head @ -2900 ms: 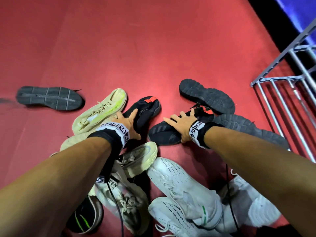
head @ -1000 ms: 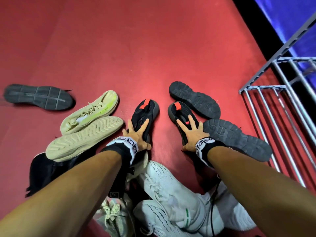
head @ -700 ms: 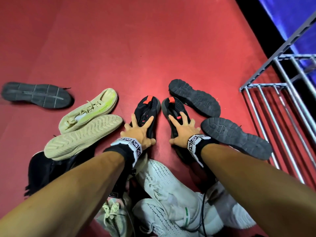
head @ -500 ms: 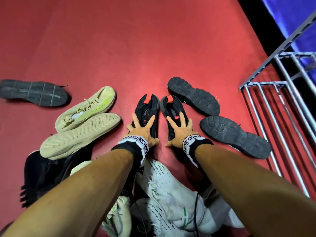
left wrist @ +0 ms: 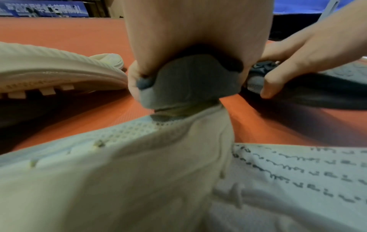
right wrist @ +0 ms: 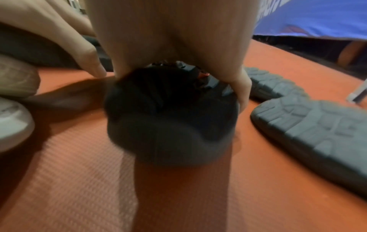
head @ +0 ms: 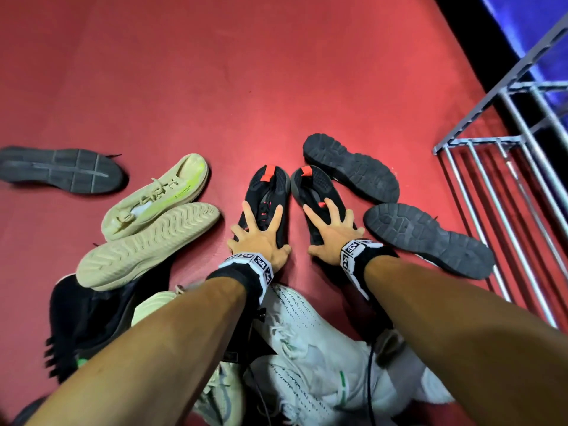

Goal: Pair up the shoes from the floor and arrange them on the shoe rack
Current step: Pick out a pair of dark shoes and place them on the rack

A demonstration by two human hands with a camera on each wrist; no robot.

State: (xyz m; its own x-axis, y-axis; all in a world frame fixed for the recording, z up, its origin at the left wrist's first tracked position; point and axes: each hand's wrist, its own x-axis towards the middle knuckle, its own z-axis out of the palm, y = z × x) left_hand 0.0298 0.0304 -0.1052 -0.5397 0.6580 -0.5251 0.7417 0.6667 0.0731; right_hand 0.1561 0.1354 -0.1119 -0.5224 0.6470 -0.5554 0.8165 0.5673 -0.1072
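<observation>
Head view shows the left hand and right hand each clasping one black mesh shoe with a red toe tab, toes far, side by side on the red floor mat, apparently matching them before the grey metal shoe rack at right

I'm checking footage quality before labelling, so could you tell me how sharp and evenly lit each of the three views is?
Head view: mostly sharp, the black shoes crisp, wide-angle bending at the rack, blur low on the frame. Left wrist view: soft, the white shoe up close is out of focus. Right wrist view: motion-blurred, the shoe heel smeared and dark, casting a shadow on the mat.
</observation>
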